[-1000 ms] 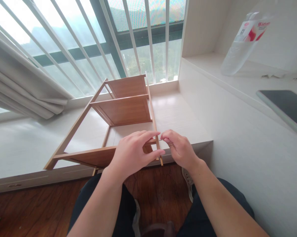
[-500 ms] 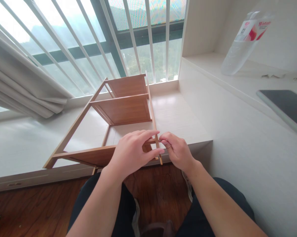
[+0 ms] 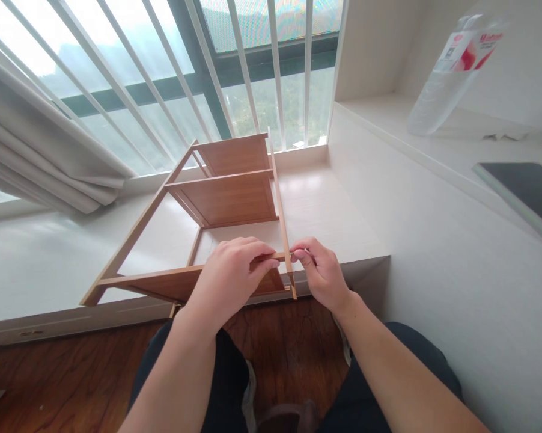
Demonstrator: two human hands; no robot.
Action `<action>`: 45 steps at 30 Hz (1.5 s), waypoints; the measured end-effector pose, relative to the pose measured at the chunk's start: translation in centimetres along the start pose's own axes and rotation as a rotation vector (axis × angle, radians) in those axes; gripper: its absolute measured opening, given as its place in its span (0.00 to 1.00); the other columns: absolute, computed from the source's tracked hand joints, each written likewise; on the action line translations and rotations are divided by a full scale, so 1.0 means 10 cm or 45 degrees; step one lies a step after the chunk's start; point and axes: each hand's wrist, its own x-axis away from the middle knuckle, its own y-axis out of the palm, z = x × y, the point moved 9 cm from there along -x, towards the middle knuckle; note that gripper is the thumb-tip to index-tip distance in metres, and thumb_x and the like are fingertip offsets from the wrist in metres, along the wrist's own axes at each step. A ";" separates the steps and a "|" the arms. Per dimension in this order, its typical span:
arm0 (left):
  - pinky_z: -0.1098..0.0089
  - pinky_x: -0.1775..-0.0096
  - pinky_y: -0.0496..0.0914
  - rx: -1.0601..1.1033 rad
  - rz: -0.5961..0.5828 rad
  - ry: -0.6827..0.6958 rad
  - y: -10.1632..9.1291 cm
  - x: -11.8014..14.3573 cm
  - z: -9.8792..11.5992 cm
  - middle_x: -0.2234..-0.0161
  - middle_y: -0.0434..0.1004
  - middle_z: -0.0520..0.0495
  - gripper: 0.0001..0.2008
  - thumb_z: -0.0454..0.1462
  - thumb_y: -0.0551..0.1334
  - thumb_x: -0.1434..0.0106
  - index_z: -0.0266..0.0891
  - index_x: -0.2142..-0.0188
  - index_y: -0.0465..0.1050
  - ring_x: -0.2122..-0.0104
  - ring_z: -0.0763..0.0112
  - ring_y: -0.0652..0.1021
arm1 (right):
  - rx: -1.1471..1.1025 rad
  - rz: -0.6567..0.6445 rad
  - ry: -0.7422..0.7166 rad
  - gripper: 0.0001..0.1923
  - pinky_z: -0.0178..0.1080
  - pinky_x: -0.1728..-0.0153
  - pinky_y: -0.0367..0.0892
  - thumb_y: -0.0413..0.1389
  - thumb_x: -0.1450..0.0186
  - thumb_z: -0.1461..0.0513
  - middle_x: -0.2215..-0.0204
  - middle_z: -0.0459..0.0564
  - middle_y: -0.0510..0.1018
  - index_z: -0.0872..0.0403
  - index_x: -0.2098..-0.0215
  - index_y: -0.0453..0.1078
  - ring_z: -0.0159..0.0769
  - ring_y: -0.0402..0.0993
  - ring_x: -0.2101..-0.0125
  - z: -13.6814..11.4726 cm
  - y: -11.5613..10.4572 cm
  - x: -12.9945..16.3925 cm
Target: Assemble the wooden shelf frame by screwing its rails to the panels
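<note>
I read the step in hand as fastening work at the near right corner of the wooden shelf rack [image 3: 226,198], which lies tipped on its side on the pale window platform [image 3: 325,210], its near end at the platform edge above my knees.

Hand states:
- The left hand [image 3: 228,282] grasps the nearest shelf panel [image 3: 172,282], fingers curled over its top edge just beside the joint with the thin side rail [image 3: 280,210].
- The right hand [image 3: 322,273] is pinched shut at the outer face of that rail, thumb and forefinger tips pressed together against the wood. They appear to hold a small fastener or tool, but I cannot tell which.

Judgement on the next move: it calls for a steady brace from the left hand, so that panel and rail stay square, while the right hand works at the joint along one straight line. A slip there could mar the thin rail or shift the panel off its seat.

Hidden or unclear:
- The joint itself is covered by both sets of fingertips.
- Whatever sits in the right pinch is too small to resolve.
- The far leg ends of the rack merge with the window bars [image 3: 275,72].
- On the raised ledge to the right, a clear plastic bottle [image 3: 451,72] and a dark flat tablet-like slab [image 3: 523,192] stand well apart from the work; the slab is cut off by the frame edge.
</note>
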 end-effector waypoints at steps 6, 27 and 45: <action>0.64 0.58 0.69 0.006 0.037 0.029 0.01 -0.04 0.05 0.65 0.83 0.50 0.08 0.38 0.65 0.29 0.43 0.65 0.81 0.63 0.65 0.79 | -0.080 0.147 0.084 0.13 0.39 0.64 0.71 0.53 0.22 0.51 0.72 0.45 0.78 0.48 0.59 0.72 0.37 0.76 0.70 0.08 -0.01 0.05; 0.65 0.59 0.67 -0.046 0.147 0.112 0.06 -0.02 0.11 0.65 0.83 0.51 0.07 0.39 0.66 0.28 0.42 0.63 0.82 0.64 0.66 0.78 | -0.006 0.450 0.052 0.14 0.35 0.69 0.69 0.53 0.22 0.53 0.74 0.43 0.75 0.51 0.61 0.72 0.33 0.73 0.74 0.10 -0.02 0.21; 0.60 0.54 0.67 -0.036 0.121 0.082 0.05 -0.02 0.10 0.65 0.84 0.51 0.04 0.39 0.68 0.30 0.43 0.63 0.82 0.62 0.63 0.79 | -0.088 0.482 0.068 0.11 0.34 0.73 0.69 0.61 0.26 0.54 0.77 0.42 0.77 0.51 0.59 0.82 0.31 0.72 0.76 0.14 -0.07 0.23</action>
